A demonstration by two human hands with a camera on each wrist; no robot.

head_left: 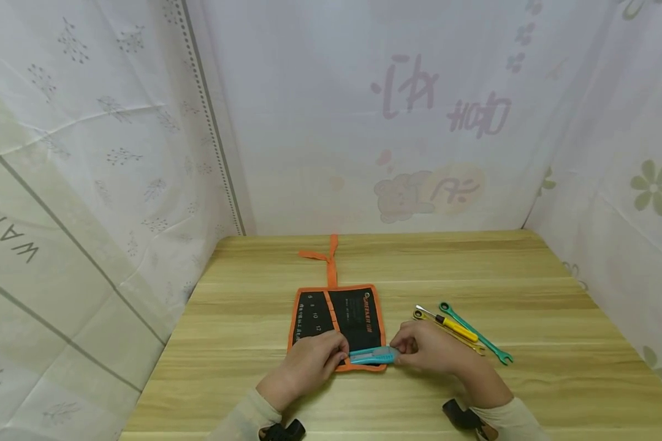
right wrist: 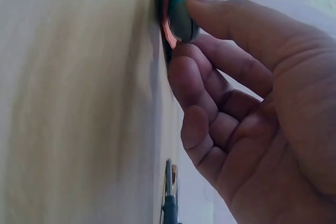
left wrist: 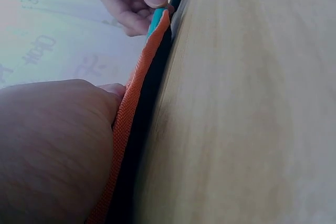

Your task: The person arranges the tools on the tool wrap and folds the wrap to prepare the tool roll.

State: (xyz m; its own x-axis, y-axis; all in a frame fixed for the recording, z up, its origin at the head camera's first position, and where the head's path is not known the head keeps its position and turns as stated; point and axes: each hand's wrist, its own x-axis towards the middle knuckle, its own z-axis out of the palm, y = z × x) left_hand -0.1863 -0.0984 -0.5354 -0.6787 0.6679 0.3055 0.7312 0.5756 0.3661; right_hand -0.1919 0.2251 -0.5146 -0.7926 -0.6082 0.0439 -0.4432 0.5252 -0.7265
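A black tool pouch (head_left: 358, 318) with orange edging and printed numbers lies flat on the table. Across its near part is a teal utility knife (head_left: 372, 355), pointing left toward the orange-trimmed pocket opening. My right hand (head_left: 427, 346) pinches the knife's right end between thumb and fingers; the right wrist view shows the grey butt of the knife (right wrist: 184, 24) in that pinch. With curled thumb and forefinger, my left hand (head_left: 314, 361) holds the pocket's orange trim by the knife's left end. Its fingertips are mostly hidden in the left wrist view.
Right of the pouch lie a green ratchet wrench (head_left: 477, 334), a yellow-handled screwdriver (head_left: 456, 327) and a yellow wrench (head_left: 479, 349), partly behind my right hand. An orange tie strap (head_left: 332, 272) stretches from the pouch toward the table's far edge. Printed curtains (head_left: 309, 122) surround the wooden table (head_left: 226, 318).
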